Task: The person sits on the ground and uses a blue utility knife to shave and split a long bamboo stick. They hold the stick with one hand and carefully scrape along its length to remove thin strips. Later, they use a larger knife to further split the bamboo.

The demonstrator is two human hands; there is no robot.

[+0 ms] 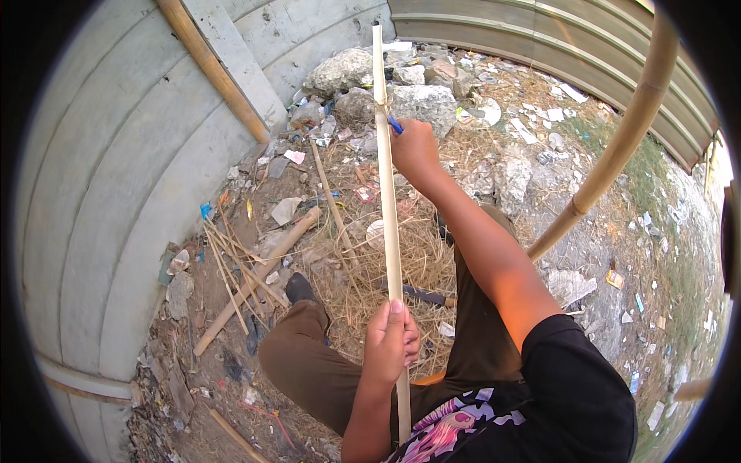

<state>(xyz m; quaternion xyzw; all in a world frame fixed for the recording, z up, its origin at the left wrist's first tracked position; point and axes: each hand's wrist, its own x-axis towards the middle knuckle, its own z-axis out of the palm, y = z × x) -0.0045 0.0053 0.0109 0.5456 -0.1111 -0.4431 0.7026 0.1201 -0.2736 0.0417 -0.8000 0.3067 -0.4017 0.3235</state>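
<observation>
A long, pale split bamboo strip (390, 224) stretches away from my lap toward the rocks, with a node near its far end. My left hand (390, 339) is closed around its near part, thumb lying along the top. Farther up, my right hand (417, 152) is closed on a small blue tool (395, 125) held against the strip's right side just below the node. Only the tool's blue end shows; the fist hides the rest, so its exact kind cannot be made out. Thin bamboo shavings (417, 262) lie heaped on the ground beneath the strip, between my legs.
A dark blade with a wooden handle (432, 296) lies by the shavings. To the left are a bamboo pole (258, 282) and several thin sticks (224, 255). A thick bamboo pole (617, 154) slants up at right. Rocks (421, 108), a grey wall (116, 193) and metal sheeting (532, 38) stand beyond.
</observation>
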